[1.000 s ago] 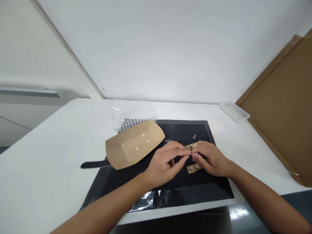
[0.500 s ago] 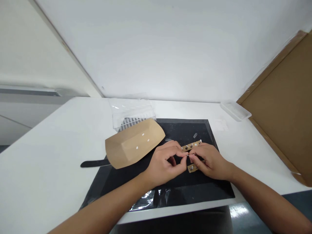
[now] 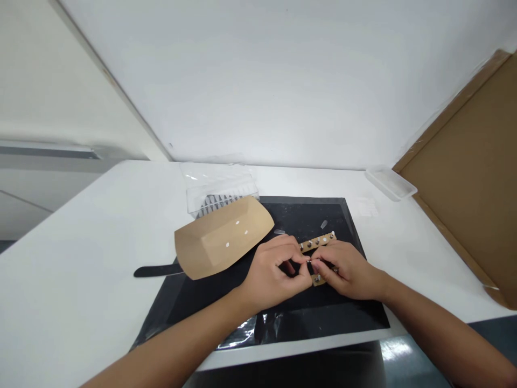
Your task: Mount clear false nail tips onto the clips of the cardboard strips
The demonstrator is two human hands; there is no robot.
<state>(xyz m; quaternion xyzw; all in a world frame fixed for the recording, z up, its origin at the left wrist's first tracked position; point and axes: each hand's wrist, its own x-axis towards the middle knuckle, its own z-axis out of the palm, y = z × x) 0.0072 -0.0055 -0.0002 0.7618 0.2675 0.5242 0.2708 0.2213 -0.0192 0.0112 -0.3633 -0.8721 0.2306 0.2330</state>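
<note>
Head cam: L hand [image 3: 277, 269] pinched, thumb to fingertip, rest of the fingers loosely curled; R hand [image 3: 343, 269] in a tight pinch too, tips right up against the L's, and btwn them a tiny dark pc [image 3: 309, 262], mostly hidden, can't tell exactly what! It's over the R half of the blk mat [image 3: 194, 293], btwn two cardbd strips: far strip [image 3: 317, 242] w/ a row of dark studs, near strip [image 3: 317, 281] part covered by the R hand. Clear tip [image 3: 323, 224] lies just beyond the far strip. Over L, brown tray [image 3: 204, 237] tilted on the mat w/ a few wht dots inside, blk file [image 3: 157, 270] poking out L of it, clear box [image 3: 222, 191] behind, all on the wht counter [image 3: 89, 242].
</note>
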